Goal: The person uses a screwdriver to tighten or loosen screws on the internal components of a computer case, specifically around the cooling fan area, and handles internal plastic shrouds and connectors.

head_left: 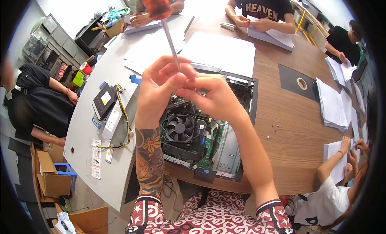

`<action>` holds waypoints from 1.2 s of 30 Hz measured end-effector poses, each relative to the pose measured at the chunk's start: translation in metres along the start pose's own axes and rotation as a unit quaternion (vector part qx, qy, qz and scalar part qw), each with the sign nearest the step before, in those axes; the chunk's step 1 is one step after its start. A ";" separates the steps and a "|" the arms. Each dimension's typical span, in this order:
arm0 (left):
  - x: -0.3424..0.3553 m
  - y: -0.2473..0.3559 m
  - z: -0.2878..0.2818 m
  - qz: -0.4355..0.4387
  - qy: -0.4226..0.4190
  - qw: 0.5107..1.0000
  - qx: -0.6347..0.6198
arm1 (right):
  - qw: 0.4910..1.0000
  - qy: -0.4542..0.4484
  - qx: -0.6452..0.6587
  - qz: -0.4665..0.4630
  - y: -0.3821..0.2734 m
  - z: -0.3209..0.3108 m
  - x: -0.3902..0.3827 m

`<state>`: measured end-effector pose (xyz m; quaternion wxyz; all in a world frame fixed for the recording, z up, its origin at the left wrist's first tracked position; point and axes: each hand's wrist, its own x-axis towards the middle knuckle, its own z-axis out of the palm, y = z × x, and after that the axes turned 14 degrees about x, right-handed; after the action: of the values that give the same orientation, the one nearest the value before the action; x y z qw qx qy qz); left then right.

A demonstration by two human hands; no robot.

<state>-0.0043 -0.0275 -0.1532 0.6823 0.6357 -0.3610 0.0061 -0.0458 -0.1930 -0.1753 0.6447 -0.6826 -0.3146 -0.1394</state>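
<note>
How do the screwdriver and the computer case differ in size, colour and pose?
Size: the screwdriver is slim, while the case is broad and boxy.
Colour: the screwdriver has an orange handle and a silvery shaft; the case has a dark frame and a silvery panel.
Pose: the screwdriver is raised, handle up and slightly tilted; the case lies open on the table, its fan showing.
Shared: both have silvery surfaces.

Screwdriver [171, 41]: smooth metal shaft, see-through plastic-looking handle [157, 6]. Computer case [228, 163]: smooth bare metal, slight sheen. Fan [179, 128]: matt plastic. Screws [267, 137]: shiny metal. Worktop [289, 153]: smooth wood-grain, satin. Sheets [221, 49]: matt paper. Box [56, 183]: matt cardboard.
</note>
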 end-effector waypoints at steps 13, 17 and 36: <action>-0.008 0.000 -0.003 0.018 0.038 0.999 -0.018 | 0.999 -0.029 0.031 -0.026 0.001 0.006 0.002; -0.006 0.002 0.001 -0.004 0.026 0.998 0.050 | 0.999 -0.002 0.023 0.022 -0.009 0.007 0.005; -0.009 0.013 0.013 -0.043 0.039 0.995 0.075 | 0.997 -0.009 0.040 0.062 -0.009 0.000 0.000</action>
<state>-0.0231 -0.0323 -0.1473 0.6457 0.6996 -0.3046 0.0287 -0.0513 -0.1936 -0.1679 0.6762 -0.6756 -0.2828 -0.0800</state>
